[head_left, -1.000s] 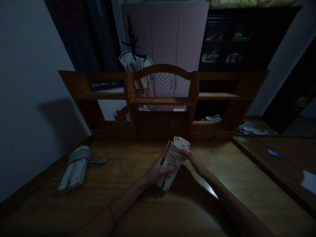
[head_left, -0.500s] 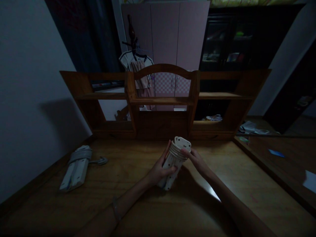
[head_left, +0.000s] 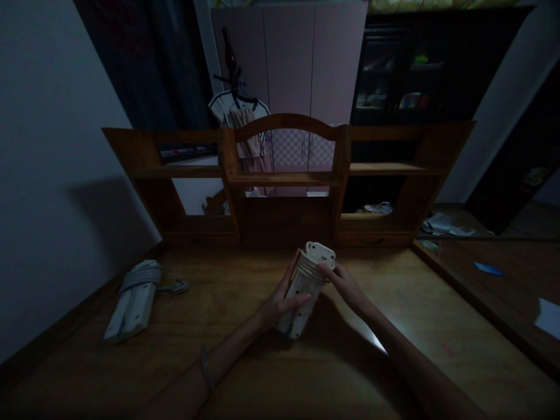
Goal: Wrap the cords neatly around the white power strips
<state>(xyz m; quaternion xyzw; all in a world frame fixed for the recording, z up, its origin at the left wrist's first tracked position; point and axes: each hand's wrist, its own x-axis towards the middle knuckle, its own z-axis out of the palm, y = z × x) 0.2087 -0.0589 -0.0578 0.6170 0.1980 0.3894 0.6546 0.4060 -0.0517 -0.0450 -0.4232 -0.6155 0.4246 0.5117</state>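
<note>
A white power strip (head_left: 301, 312) is held tilted above the wooden desk, its far end raised. Its pale cord (head_left: 310, 267) is wound in several turns around that upper end. My left hand (head_left: 282, 302) grips the strip's body from the left, thumb across its face. At the upper right, my right hand (head_left: 343, 283) is closed on the wound cord, thumb pressing the turns; its other fingers are mostly hidden behind. A second power strip (head_left: 133, 309), with its own cord wrapped round it and the plug (head_left: 180, 286) sticking out to the right, lies on the desk at the left.
The wooden desk (head_left: 210, 361) carries a low shelf unit (head_left: 284, 179) along its back edge. A wall (head_left: 52, 233) borders the left side. To the right, beyond a raised edge, lie a blue card (head_left: 488, 269) and white paper (head_left: 548, 318).
Both hands keep hold of the strip and cord with hardly any movement. The whole view has shifted slightly, so things sit a little farther left.
</note>
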